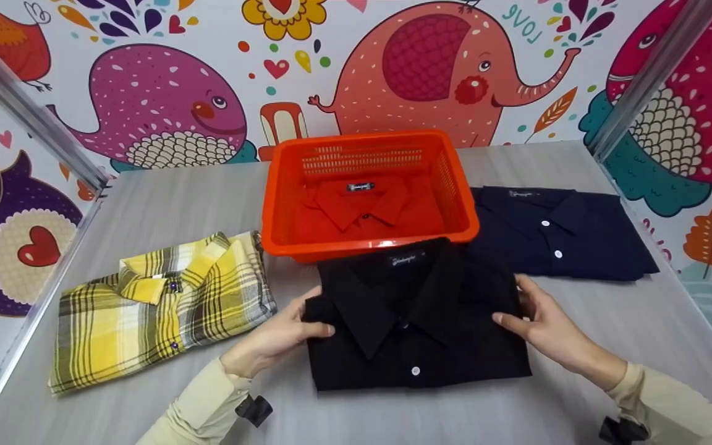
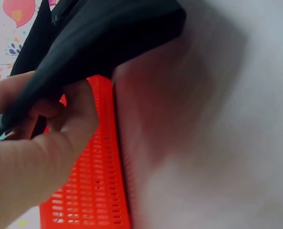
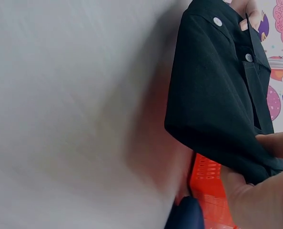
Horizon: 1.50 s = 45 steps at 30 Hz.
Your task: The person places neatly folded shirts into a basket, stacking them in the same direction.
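1. Black shirt point(image 1: 421, 330), folded, is held between both hands over the middle of the desk point(image 1: 306, 420), just on the wearer's side of the orange basket point(image 1: 279, 198).
2. Its long axis runs from side to side, roughly along the desk's far edge; the collar end points to that edge and, in the head view, overlaps the basket's near rim.
3. Left hand point(image 1: 282, 334) is clamped on the shirt's left side, thumb on top; it looks the nearer to the basket, below the near left corner.
4. Right hand point(image 1: 547, 327) pinches the right side, thumb on top, and sits out past the basket's near right corner.
5. Shadows in the wrist views suggest the shirt is off the desk, though how high is hard to judge.
6. Inside the basket lies a red shirt point(image 1: 343, 213), collar toward the far edge.
7. Yellow plaid shirt point(image 1: 164, 309) lies toward the desk's left edge; navy shirt point(image 1: 569, 235) toward its far right corner.
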### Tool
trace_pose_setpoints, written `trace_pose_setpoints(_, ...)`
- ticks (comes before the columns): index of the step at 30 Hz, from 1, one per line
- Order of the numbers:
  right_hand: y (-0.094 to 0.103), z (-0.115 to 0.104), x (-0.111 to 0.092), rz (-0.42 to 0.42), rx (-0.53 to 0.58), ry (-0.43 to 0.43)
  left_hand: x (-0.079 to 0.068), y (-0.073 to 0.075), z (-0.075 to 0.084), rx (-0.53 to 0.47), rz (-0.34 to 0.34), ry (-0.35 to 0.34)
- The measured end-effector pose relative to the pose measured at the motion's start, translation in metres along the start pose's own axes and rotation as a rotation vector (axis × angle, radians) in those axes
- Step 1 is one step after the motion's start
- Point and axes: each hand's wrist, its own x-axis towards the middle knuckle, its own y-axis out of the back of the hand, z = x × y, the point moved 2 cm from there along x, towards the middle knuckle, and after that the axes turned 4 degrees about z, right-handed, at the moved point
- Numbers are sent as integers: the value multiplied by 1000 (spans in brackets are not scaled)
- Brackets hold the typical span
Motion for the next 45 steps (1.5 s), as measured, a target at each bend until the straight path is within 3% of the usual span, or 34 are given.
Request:
trace_pose_setpoints(9,-4,-13,15,80,-13,66,-4,10,13,15,13,-68)
trace_pose_setpoints(16,-5,-14,30,159,-35,152,9,16,16,13,65,-122)
trace_pose_setpoints(21,-8,-12,46,211,-29,147,20,25,19,-1,142,-188)
trace_pose_setpoints(28,-9,-11,65,283,23,136,27,29,31,193,232,-328)
trace_pose_setpoints(37,-5,-12,88,319,113,126,32,35,43,195,291,-376)
trace_pose_setpoints(45,4,-18,103,298,173,125,47,41,51,164,340,-514)
